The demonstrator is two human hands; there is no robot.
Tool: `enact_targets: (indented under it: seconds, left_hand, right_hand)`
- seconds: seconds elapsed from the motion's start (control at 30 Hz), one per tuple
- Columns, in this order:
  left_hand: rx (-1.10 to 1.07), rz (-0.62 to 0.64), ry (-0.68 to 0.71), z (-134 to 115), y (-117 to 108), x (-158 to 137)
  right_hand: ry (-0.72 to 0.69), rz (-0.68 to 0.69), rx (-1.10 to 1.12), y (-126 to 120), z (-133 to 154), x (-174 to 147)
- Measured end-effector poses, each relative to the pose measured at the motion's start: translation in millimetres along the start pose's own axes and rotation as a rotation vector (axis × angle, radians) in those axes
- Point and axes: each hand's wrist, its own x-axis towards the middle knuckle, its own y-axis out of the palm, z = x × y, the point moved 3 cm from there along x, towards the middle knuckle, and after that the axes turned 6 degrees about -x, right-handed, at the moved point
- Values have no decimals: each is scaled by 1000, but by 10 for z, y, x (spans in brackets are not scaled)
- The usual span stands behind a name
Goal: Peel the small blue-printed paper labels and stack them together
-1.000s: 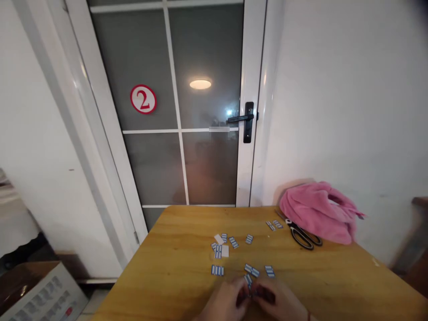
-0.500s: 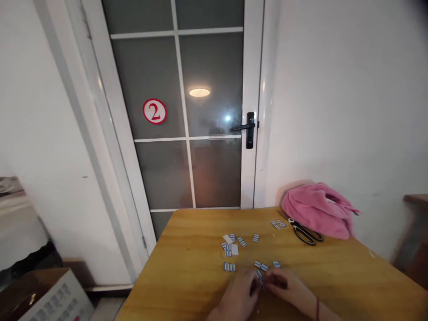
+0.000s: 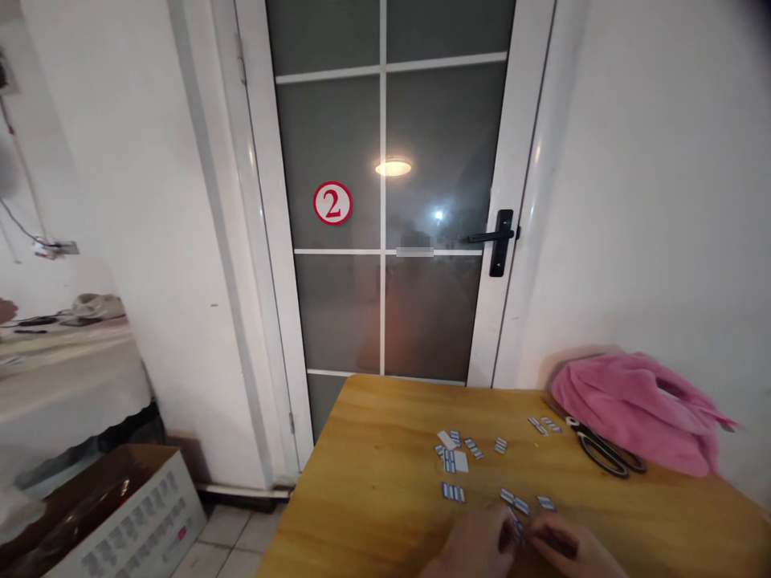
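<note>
Low on the wooden table [image 3: 373, 449], my left hand [image 3: 479, 539] and my right hand [image 3: 569, 546] come together, fingers closed. Between their fingertips is a small blue-and-white striped paper piece [image 3: 516, 526], its print too small to read. Just beyond the fingers lie more striped pieces [image 3: 515, 501], with a single one [image 3: 546, 503] above my right hand. Another striped piece [image 3: 453, 491] rests left of these. Farther back sits a loose cluster of striped pieces [image 3: 450, 460] with plain white slips [image 3: 461, 461] among them.
Black-handled scissors [image 3: 602, 453] lie at the right beside a crumpled pink cloth [image 3: 638, 409]. Several striped pieces [image 3: 545, 425] lie near the blades. A white door [image 3: 503, 321] with dark glass stands behind the table. On the floor at left is an open cardboard box [image 3: 138, 514].
The view has swung left, so the table and hands appear farther right and slightly lower. Both hands stay together at the same striped piece.
</note>
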Motion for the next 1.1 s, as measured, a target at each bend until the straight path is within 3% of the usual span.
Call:
enact_targets:
  seconds: [0.33,0.6,0.83,1.1]
  left_hand:
    - [58,90,16,-27,21,33]
    - [-36,126,-58,-28,19,8]
    - [-162,110,-132,10,6,-50]
    - [-130,141,-145,-24,-6,-50]
  right_hand:
    - [85,3,-22,24,-31,-56]
    - [146,6,-16,3,-15,-49]
    - [169,108,-78,38,1,-55]
    - [175,72,-67,47,-89,-72]
